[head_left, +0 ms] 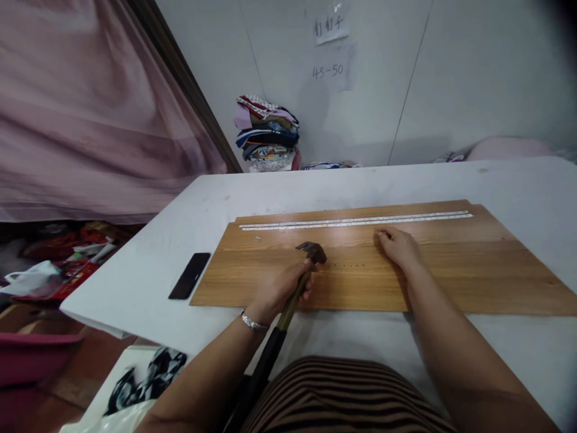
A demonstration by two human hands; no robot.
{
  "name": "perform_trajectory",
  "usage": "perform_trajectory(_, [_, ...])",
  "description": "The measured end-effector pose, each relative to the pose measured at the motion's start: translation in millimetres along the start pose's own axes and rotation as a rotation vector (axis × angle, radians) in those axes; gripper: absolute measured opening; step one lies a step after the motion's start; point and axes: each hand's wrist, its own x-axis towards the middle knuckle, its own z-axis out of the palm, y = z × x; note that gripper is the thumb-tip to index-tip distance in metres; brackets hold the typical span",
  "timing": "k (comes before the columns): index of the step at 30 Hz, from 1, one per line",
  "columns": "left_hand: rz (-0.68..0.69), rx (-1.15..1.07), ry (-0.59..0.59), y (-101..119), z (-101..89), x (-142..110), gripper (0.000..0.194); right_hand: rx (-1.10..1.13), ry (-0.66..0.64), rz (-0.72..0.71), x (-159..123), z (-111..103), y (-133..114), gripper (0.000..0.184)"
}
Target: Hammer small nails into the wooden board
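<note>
My left hand (282,290) is wrapped round the handle of a hammer (311,252), close below its dark metal head, which rests over a wooden board (473,264). A row of small nails or holes (347,265) runs across the board just right of the hammer head. My right hand (399,246) lies on the board, palm down with the fingers curled at the tips; whether they pinch anything is hidden. A long silvery strip (356,221) lies along the board's far edge.
The board lies on a white table (135,282). A black phone (190,275) sits left of the board. A small metal piece (256,239) lies near the strip's left end. Folded clothes (267,133) are stacked against the wall. Bags and clutter (58,264) cover the floor at left.
</note>
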Motion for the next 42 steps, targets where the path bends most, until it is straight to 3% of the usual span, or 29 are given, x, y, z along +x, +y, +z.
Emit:
perform_trajectory(23, [0.037,-0.004,-0.004,5.4,2.1,-5.2,0.040,-0.003,0.010,0.000,-1.0,-3.4,-2.7,0.037])
perform_trajectory(29, [-0.008,0.008,0.013,6.4,4.5,-4.7,0.040,-0.007,-0.004,0.008,-1.4,-4.0,-3.7,0.038])
perform_trajectory(36, [0.056,0.015,-0.015,5.1,-1.0,-3.2,0.041,0.000,0.000,0.006,-1.1,-3.6,-2.9,0.038])
perform_trajectory(42, [-0.013,0.028,0.005,6.1,1.5,-3.5,0.041,0.001,0.010,-0.012,-0.5,-1.8,-0.7,0.038])
